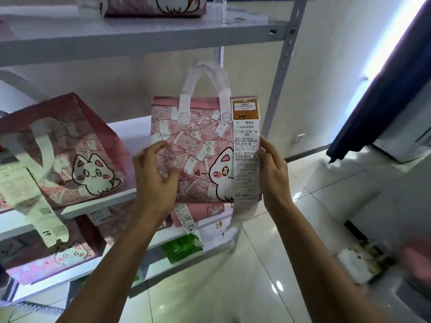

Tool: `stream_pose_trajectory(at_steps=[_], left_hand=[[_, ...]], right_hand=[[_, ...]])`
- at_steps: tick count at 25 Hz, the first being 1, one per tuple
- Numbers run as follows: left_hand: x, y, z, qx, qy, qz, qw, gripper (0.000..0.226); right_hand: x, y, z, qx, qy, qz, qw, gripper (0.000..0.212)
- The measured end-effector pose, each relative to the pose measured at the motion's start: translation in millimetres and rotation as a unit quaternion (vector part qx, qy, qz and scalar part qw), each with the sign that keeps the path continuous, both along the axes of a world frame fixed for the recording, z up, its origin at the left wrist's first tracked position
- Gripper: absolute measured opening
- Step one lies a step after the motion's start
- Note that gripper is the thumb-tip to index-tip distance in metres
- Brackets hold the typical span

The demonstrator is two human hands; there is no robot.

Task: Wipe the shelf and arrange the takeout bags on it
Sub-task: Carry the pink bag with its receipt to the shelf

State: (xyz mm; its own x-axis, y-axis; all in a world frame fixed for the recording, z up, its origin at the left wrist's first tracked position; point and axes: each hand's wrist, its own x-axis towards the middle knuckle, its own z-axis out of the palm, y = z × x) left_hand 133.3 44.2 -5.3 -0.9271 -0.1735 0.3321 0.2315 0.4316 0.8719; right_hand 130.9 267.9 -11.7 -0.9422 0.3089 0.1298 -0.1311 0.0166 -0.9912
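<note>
Your white metal shelf (130,129) fills the left and centre of the view, and everything here is placed against it. On its middle board, at the left, a pink cat-print takeout bag (70,150) leans tilted, with a long receipt (35,201) hanging down its front. More pink bags sit on the board above (154,5) and the board below (58,252). In front of the shelf's right end you hold another pink takeout bag (193,150) upright, its white handles up. Your left hand (155,176) grips its left edge, thumb across the front. Your right hand (272,169) holds its right edge, fingers behind. The bag's printed receipt (246,155) hangs beside that hand, past the bag's bottom.
</note>
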Motion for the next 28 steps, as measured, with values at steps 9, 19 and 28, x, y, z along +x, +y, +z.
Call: stream_pose_trajectory(at_steps=[9,19,28], left_hand=[[31,66,-1,0.020,-0.024,-0.138,0.990,0.039],[73,220,5,-0.003,-0.004,-0.296,0.955,0.036],[134,386,16,0.002,-0.032,-0.388,0.921,0.037]], right_hand=[[88,58,4,-0.080,-0.026,-0.153,0.985,0.039],[189,178,5,-0.031,0.011,-0.337,0.941,0.034],[269,314,7,0.014,0.061,-0.440,0.896,0.038]])
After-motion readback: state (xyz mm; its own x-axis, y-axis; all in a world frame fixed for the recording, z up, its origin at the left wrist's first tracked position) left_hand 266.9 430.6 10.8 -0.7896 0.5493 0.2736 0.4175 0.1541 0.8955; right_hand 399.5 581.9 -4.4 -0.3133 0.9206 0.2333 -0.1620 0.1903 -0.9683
